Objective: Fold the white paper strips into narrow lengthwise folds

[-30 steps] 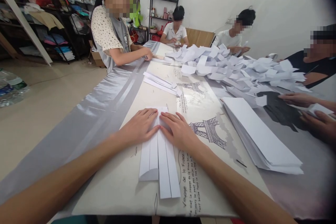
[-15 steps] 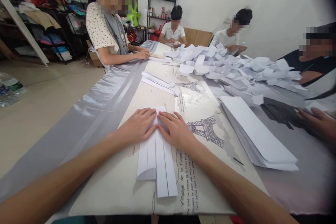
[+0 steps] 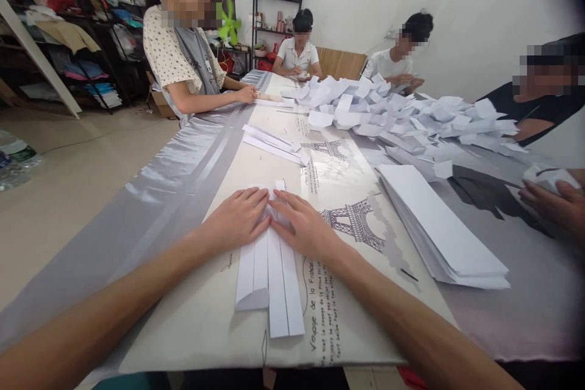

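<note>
Printed tablecloth [image 3: 201, 323] bears folded paper [image 3: 274, 283] — left hand [image 3: 237, 220] and right hand [image 3: 304, 230] press it flat-palmed, grips released

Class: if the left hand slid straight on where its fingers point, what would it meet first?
Most likely the right hand, whose fingertips lie just ahead on the same folded paper.

Left hand [image 3: 237, 220] and right hand [image 3: 305, 230] have closed together, seemingly bunching the folded paper [image 3: 270, 280] between fingertips.
</note>
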`<state>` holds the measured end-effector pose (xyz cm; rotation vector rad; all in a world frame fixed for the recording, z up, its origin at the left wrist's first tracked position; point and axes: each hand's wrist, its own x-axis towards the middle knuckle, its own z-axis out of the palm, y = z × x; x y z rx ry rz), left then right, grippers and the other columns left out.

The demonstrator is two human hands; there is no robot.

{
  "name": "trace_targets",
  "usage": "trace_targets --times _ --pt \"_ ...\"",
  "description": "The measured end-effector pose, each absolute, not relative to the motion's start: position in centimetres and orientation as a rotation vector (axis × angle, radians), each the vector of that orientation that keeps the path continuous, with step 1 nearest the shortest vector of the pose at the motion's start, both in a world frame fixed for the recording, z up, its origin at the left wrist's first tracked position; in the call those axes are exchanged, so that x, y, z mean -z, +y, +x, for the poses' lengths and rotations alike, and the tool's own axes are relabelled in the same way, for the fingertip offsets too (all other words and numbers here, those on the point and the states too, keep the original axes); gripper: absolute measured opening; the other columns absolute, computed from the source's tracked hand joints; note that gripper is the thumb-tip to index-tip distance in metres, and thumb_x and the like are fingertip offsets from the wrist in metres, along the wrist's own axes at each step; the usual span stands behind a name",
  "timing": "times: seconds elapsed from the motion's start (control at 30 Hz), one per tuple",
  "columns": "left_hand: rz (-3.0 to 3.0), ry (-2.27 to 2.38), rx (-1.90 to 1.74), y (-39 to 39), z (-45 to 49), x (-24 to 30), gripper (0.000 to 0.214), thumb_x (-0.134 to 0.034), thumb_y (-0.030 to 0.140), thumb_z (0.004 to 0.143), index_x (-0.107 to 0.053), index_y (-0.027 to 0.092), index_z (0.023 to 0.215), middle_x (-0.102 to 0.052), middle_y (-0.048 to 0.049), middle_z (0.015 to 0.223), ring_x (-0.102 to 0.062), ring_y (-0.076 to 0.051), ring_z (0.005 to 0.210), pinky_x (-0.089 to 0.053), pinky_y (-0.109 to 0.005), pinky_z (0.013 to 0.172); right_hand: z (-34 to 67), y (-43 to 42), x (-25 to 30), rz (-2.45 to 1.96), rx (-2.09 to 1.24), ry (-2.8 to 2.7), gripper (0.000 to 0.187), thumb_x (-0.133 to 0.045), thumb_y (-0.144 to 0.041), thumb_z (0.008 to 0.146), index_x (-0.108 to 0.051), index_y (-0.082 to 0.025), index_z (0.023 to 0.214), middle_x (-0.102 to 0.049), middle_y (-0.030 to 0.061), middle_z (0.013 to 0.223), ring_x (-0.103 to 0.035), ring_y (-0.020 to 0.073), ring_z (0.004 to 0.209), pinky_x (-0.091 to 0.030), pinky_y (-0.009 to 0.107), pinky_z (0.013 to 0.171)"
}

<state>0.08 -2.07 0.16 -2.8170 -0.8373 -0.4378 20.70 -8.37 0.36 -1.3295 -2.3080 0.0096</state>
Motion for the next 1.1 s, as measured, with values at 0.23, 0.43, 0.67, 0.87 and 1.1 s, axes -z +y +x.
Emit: trace_targets --times 0.23,0.43,0.67,0.87,1.1 --pt "-2.814 -0.934 0.401 -1.0 -0.2 -0.4 0.046 -0.037 0.035 0.102 -0.055 0.007 0.134 -0.06 -0.0206 0.137 -0.055 -0.034 0.128 -0.045 -0.048 0.106 21.4 -11.0 -2.7 -0.965 -0.117 -2.595 0.024 -0.048 -0.025 0.105 -0.072 -0.023 0.107 -0.07 0.0056 0.117 -0.067 0.0178 0.098 -0.06 0.035 0.082" --pt "-2.805 -1.007 0.387 -0.6 -0.6 -0.3 0.044 -0.039 0.034 0.102 -0.054 0.007 0.132 -0.06 -0.0201 0.135 -0.055 -0.033 0.128 -0.044 -0.047 0.106 20.4 -14.6 -3.0 -0.727 -0.152 -2.718 0.031 -0.059 -0.045 0.1 -0.069 -0.017 0.106 -0.071 0.0087 0.103 -0.065 0.02 0.091 -0.058 0.036 0.077" --pt "-2.798 -1.002 0.382 -0.8 -0.5 -0.4 0.042 -0.04 0.034 0.101 -0.055 0.006 0.128 -0.061 -0.0204 0.132 -0.055 -0.032 0.125 -0.045 -0.045 0.105 20.2 -17.1 -3.0 -0.827 -0.055 -2.715 0.017 -0.051 -0.024 0.105 -0.065 -0.016 0.1 -0.067 0.0055 0.088 -0.064 0.0178 0.081 -0.052 0.031 0.063" --pt "-2.776 -0.987 0.392 -0.7 -0.5 -0.1 0.04 -0.041 0.034 0.101 -0.056 0.008 0.127 -0.062 -0.0192 0.131 -0.056 -0.032 0.124 -0.045 -0.044 0.104 19.6 -17.0 -2.2 -0.764 0.181 -2.644 0.015 -0.054 -0.007 0.094 -0.066 -0.016 0.095 -0.069 0.0058 0.084 -0.064 0.019 0.081 -0.051 0.03 0.059" --pt "-2.778 -1.007 0.396 -0.7 -0.6 -0.1 0.04 -0.042 0.034 0.101 -0.056 0.007 0.127 -0.061 -0.0191 0.133 -0.056 -0.031 0.125 -0.044 -0.043 0.105 19.9 -17.2 -1.9 -0.806 0.061 -2.654 0.015 -0.055 -0.025 0.1 -0.065 -0.014 0.096 -0.067 0.0076 0.089 -0.063 0.0198 0.083 -0.053 0.031 0.064"
